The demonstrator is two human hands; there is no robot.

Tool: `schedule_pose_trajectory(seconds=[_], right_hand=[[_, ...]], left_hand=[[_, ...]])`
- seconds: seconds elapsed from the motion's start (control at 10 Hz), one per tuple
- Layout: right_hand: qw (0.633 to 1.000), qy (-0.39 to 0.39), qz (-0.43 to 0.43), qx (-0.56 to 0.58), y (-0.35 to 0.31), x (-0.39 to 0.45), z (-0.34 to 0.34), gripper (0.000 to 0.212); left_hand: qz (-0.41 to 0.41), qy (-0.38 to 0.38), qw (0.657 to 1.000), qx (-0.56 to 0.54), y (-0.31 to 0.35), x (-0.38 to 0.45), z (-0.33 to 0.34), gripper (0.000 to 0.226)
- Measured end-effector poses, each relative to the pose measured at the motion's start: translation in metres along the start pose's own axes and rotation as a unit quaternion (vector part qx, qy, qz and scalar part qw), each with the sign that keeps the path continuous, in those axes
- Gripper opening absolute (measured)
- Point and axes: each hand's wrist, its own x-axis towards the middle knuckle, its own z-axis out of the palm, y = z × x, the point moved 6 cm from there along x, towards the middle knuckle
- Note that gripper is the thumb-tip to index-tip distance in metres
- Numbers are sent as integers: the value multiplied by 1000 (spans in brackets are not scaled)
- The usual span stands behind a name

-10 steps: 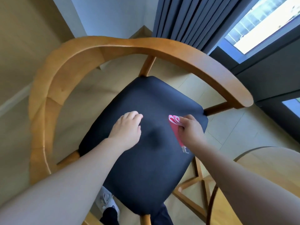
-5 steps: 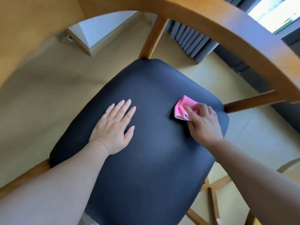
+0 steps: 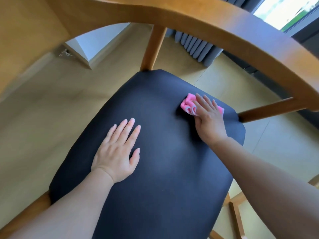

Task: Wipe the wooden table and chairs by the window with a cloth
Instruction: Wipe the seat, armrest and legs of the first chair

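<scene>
Since half a second ago, the right hand [image 3: 208, 116] has slid the pink cloth [image 3: 189, 105] farther toward the seat's far right corner and flattened out, its fingers now straight and pressing the bunched cloth onto the dark chair seat [image 3: 160, 152]. Left hand [image 3: 118, 150] lies palm-down with fingers spread on the seat, much as before, below the curved wooden backrest [image 3: 224, 30].

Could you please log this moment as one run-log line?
step: wiping seat | right hand: presses pink cloth flat | left hand: flat on chair seat
</scene>
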Motion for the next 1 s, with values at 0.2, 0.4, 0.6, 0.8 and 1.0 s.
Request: schedule_pose_trajectory(seconds=[0.2,0.4,0.6,0.8,1.0], right_hand=[[999,-33,31,-28,-56,105,30,42],[999,-22,13,-42,-73,124,35,53],[999,-20,-33,4,-36,89,10,66],[995,12,99,-28,46,12,-12,61],[977,5,212,-12,75,-46,-20,66]], left_hand=[[6,13,1000,4,-1,2,2,63],[10,22,1000,6,-1,2,4,63],[5,21,1000,8,-1,1,4,63],[-3,8,1000,18,-1,2,3,63],[-2,14,1000,16,-2,1,5,63]])
